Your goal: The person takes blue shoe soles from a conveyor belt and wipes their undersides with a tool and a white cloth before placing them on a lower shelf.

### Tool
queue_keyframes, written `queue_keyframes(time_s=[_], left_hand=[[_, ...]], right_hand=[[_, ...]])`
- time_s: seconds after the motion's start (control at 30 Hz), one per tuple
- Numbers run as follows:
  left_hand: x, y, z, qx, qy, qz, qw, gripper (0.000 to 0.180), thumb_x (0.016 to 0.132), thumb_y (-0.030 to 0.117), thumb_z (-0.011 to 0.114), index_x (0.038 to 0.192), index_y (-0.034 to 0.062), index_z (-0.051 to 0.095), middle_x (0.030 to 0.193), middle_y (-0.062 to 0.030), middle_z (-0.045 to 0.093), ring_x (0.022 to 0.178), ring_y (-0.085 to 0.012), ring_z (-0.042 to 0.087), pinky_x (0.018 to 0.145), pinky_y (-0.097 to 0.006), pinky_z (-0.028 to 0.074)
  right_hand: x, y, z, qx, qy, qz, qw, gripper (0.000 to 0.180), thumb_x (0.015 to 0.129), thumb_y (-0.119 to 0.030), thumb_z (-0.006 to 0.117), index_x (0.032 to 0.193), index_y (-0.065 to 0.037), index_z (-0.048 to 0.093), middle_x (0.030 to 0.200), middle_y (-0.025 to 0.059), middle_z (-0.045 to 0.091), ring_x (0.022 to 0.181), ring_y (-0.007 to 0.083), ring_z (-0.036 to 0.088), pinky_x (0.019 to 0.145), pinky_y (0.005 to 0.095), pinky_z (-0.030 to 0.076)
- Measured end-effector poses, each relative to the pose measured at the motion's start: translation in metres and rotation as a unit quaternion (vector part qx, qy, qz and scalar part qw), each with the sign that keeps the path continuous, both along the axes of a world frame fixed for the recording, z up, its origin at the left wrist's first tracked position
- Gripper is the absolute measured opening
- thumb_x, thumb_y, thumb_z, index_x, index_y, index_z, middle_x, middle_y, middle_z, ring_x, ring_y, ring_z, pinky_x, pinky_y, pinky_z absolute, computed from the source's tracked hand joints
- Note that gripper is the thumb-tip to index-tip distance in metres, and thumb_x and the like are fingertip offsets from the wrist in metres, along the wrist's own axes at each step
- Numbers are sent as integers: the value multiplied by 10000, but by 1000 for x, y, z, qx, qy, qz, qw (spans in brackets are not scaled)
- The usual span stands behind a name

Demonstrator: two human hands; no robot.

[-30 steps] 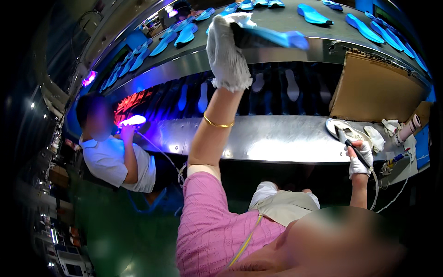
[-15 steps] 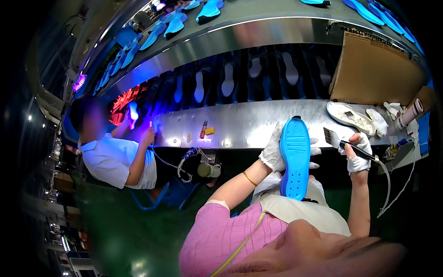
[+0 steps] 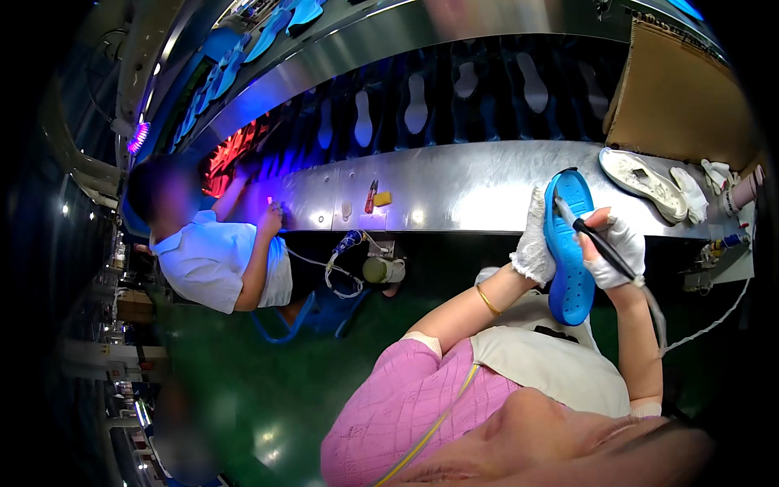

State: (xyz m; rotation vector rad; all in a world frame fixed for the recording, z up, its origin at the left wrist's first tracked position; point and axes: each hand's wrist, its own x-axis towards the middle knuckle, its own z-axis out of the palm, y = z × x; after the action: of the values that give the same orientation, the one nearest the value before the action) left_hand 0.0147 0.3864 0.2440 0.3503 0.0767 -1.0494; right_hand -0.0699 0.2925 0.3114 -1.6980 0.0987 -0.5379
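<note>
Seen from the head camera looking down, a person in a pink top and pale apron is working at a long shiny metal bench. The left hand, in a white glove, is gripping a blue shoe sole by its left edge, holding it upright in the air just in front of the bench's near edge. The right hand, also gloved, is closed around a dark pen-like tool with a cord trailing down, and the tool's tip is lying across the sole's upper part. Toward the bench's right end, a white shoe is lying on its side beside a cardboard box. Near the bench's left end, another person in a white shirt is sitting, one hand raised to the bench edge.
</note>
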Motion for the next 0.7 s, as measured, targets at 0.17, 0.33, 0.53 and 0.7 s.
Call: queue_keyframes(time_s=[0.17, 0.33, 0.53, 0.7], left_hand=[[11, 15, 13, -3, -58, -28, 998, 752, 813, 703, 436, 1234, 81, 477, 1098, -105, 582, 949, -237, 594, 869, -352, 502], [24, 20, 13, -28, -79, -80, 993, 911, 808, 754, 327, 1353, 25, 368, 1255, -238, 501, 1112, -335, 538, 985, -436, 424], [26, 28, 18, 2, -116, -91, 989, 873, 822, 736, 325, 1331, 31, 399, 1248, -229, 512, 1116, -345, 538, 984, -450, 422], [14, 35, 18, 49, -151, -126, 979, 865, 835, 737, 268, 1347, 50, 389, 1269, -172, 514, 1129, -299, 535, 990, -414, 421]], right_hand=[[-6, -19, -15, 5, 31, -37, 999, 184, 798, 35, 607, 956, -13, 526, 825, 41, 572, 712, 93, 558, 692, 218, 467], [-13, 5, -14, -149, -29, 31, 988, 200, 745, 40, 632, 908, -33, 543, 811, 58, 581, 691, 112, 557, 660, 243, 468], [-17, 6, -15, -172, -58, -19, 983, 160, 700, -5, 686, 820, -42, 588, 759, 72, 592, 646, 187, 569, 618, 273, 467], [-40, 10, -22, 2, 20, 32, 999, 136, 700, 0, 675, 787, -47, 582, 756, 76, 575, 660, 161, 582, 602, 267, 471]])
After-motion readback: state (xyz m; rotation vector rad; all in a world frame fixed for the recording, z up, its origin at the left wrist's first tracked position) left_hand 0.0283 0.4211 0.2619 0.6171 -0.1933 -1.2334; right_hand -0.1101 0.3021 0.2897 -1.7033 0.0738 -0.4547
